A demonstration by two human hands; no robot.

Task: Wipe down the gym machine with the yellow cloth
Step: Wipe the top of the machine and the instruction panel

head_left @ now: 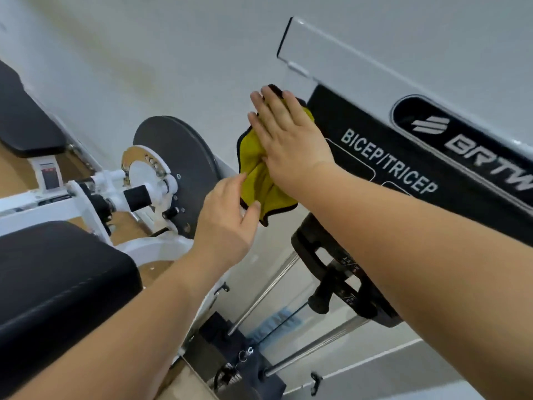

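A yellow cloth [259,177] with a dark edge lies flat against the clear front shield of the gym machine [389,67], beside the black BICEP/TRICEP label [389,166]. My right hand [288,137] presses the cloth onto the shield with straight, spread fingers. My left hand [230,217] reaches up from below; its fingertips and thumb touch the cloth's lower edge, and whether they pinch it I cannot tell.
Black weight stack [340,272] and chrome guide rods [265,293] sit behind the shield below the cloth. To the left are a dark round cam disc [184,157], white frame arms [95,194] and two black pads [52,281].
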